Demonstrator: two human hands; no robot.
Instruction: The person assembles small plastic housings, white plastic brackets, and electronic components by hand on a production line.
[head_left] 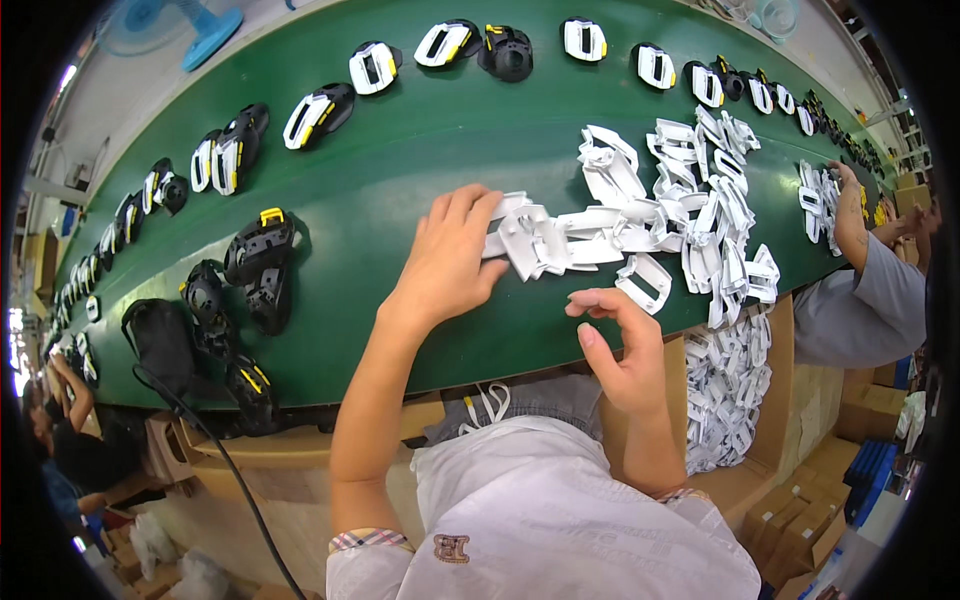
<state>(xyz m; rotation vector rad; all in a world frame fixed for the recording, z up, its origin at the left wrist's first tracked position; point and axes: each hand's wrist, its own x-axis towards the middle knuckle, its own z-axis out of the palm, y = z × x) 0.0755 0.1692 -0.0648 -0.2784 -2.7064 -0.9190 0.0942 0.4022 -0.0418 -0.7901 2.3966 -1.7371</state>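
My left hand (447, 258) is closed over the left end of a row of nested white plastic parts (533, 240), with the fingers on the far side and the thumb on the near side. My right hand (628, 352) is raised just before the bench edge, thumb and fingers apart, nothing between them. Close to its fingertips lies a loose white oval frame (645, 282). Further right, a loose heap of similar white plastic parts (715, 215) spreads over the green bench (430, 160).
Black-and-white assemblies with yellow tabs (375, 67) line the bench's far side. Black parts (262, 262) and a black pouch-like object (160, 345) lie at left. A cardboard box (778, 400) of white parts stands below the edge. Co-workers' arms (853, 215) show at right, another person at far left.
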